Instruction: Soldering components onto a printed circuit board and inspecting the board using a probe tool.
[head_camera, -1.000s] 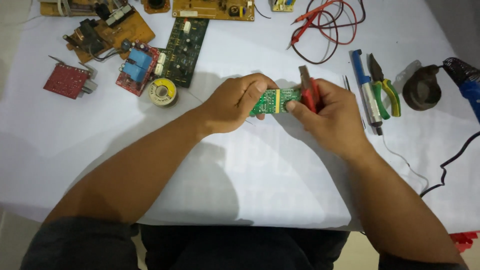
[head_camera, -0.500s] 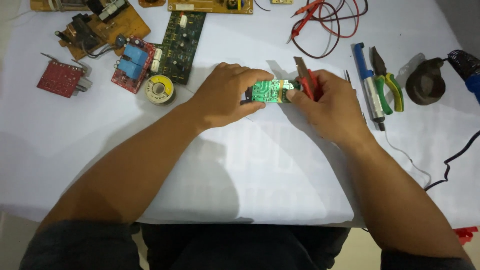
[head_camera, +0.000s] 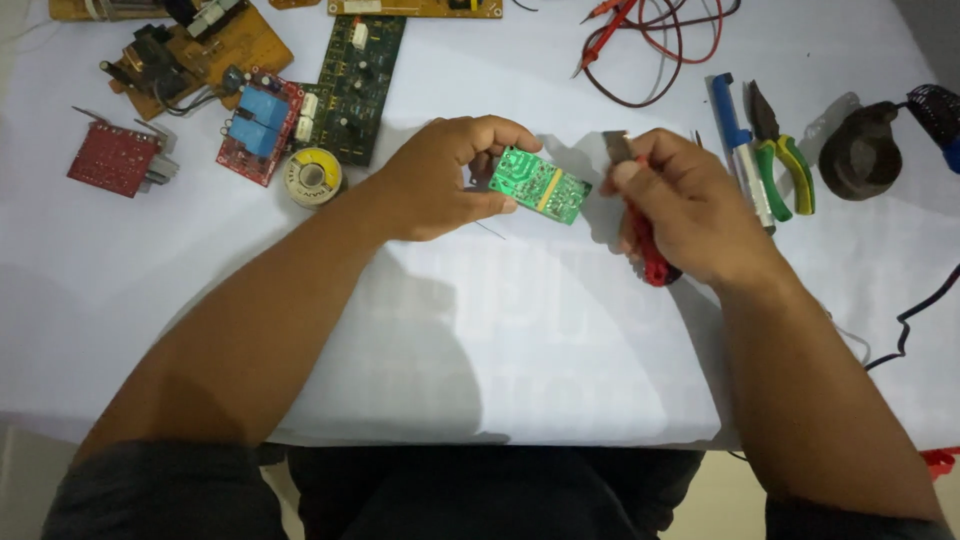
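Holding the small green board (head_camera: 540, 185) pinched in left hand (head_camera: 440, 180), keep it steady. Right hand (head_camera: 685, 210), beside the board, is wrapped around red-handled cutters (head_camera: 645, 235); bring their tip slowly.

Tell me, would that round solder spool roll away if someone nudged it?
Probably not as it lies: the solder spool rests flat on its side on the white table, so a nudge would likely just slide it. Stood on its rim, it could well roll. Being wound with metal wire, it is probably heavy for its size, and the cloth-like cover may slow sliding.
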